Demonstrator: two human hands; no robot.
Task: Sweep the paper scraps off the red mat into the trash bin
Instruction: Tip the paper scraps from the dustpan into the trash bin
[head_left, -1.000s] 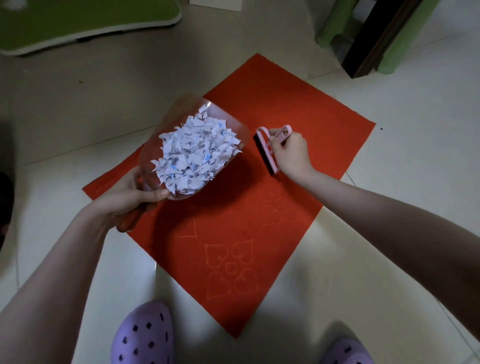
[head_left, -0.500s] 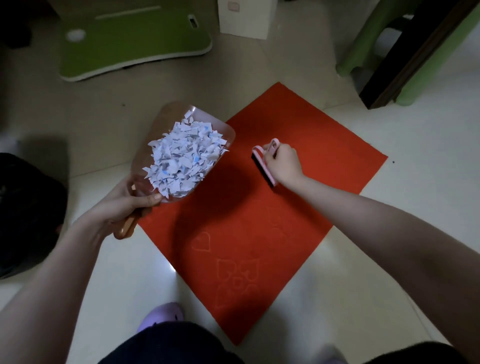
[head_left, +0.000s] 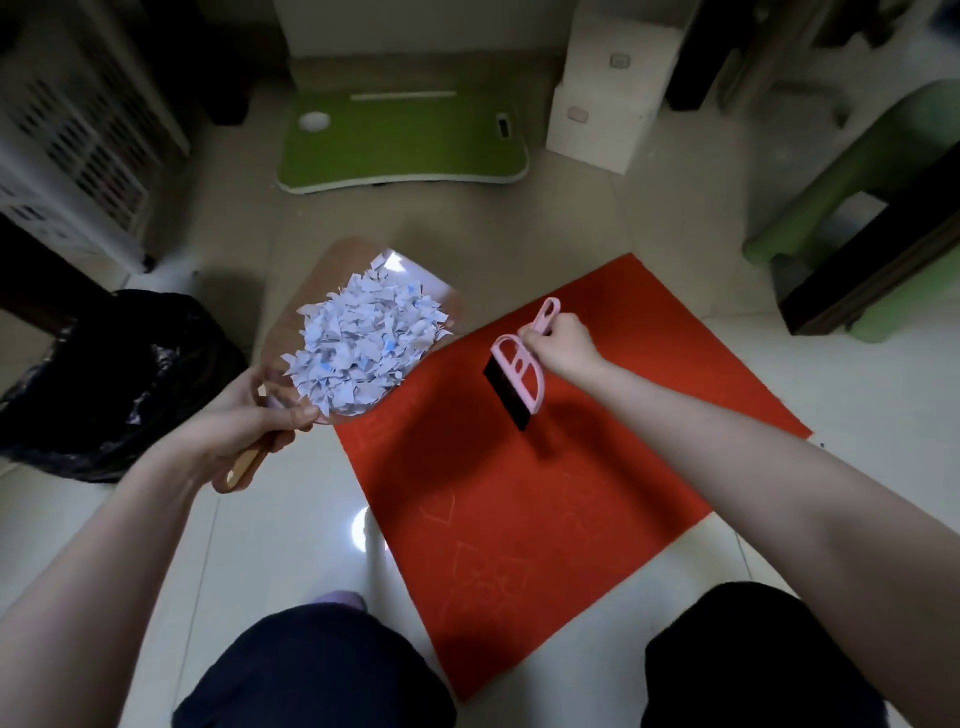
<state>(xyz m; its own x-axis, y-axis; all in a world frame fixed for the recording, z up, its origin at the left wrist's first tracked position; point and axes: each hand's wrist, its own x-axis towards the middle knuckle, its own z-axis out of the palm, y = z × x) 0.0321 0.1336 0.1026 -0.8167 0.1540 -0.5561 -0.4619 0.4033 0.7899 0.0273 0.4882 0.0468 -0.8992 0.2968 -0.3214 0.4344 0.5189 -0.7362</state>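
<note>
My left hand (head_left: 249, 421) grips the handle of a clear brownish dustpan (head_left: 322, 291), held in the air above the mat's left corner. A heap of white paper scraps (head_left: 363, 345) fills the pan. My right hand (head_left: 563, 345) holds a small pink brush (head_left: 517, 374) with black bristles just above the red mat (head_left: 519, 493), which lies bare on the tiled floor. The trash bin (head_left: 114, 384), lined with a black bag, stands on the floor to the left of the dustpan.
A green lap desk (head_left: 400, 150) lies on the floor ahead, with white boxes (head_left: 608, 98) to its right. A green stool (head_left: 857, 218) with dark furniture stands at the right. A white perforated basket (head_left: 72, 135) is at the far left. My knees fill the bottom.
The view has tilted up and back, and the trash bin has come into sight at the left. The loaded dustpan has moved left off the mat. The brush has lifted slightly.
</note>
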